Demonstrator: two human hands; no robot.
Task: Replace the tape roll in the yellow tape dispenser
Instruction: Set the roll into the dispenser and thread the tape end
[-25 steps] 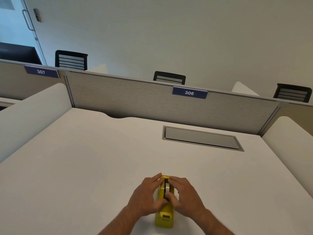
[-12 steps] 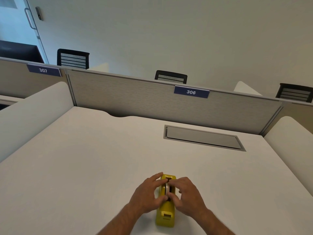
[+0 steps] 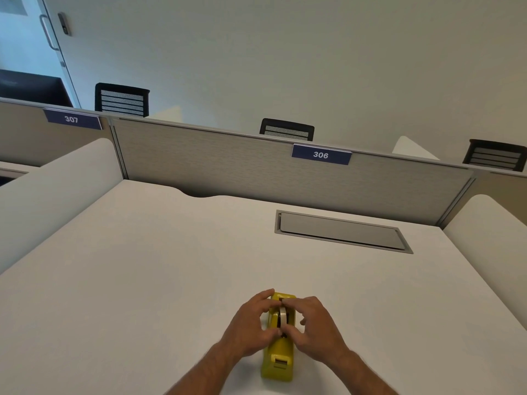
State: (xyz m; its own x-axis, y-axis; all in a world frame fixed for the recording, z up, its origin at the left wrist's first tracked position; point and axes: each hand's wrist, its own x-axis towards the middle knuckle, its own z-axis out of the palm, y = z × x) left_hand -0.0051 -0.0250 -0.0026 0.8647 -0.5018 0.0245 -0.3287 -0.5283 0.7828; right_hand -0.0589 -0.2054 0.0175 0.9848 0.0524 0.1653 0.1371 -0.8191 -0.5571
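Head view: both hands, left (image 3: 251, 329) and right (image 3: 316, 326), pinch the tape roll (image 3: 283, 316) in the dispenser (image 3: 278, 354); uneven pulling could jam it.

Yellow dispenser (image 3: 278, 360) w/ pale tape roll (image 3: 282, 316); white desk (image 3: 142, 280); navy "306" tag (image 3: 321, 154); grey partition (image 3: 228, 166).

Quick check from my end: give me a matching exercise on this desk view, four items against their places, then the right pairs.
Items:
1. tape roll
2. yellow dispenser
3. 306 label
4. grey cable flap

Places:
A. on the divider's top edge
B. set flush into the desk, far right
C. seated in the dispenser, between both hands' fingers
D. standing on the desk near the person

Pairs: 1-C, 2-D, 3-A, 4-B
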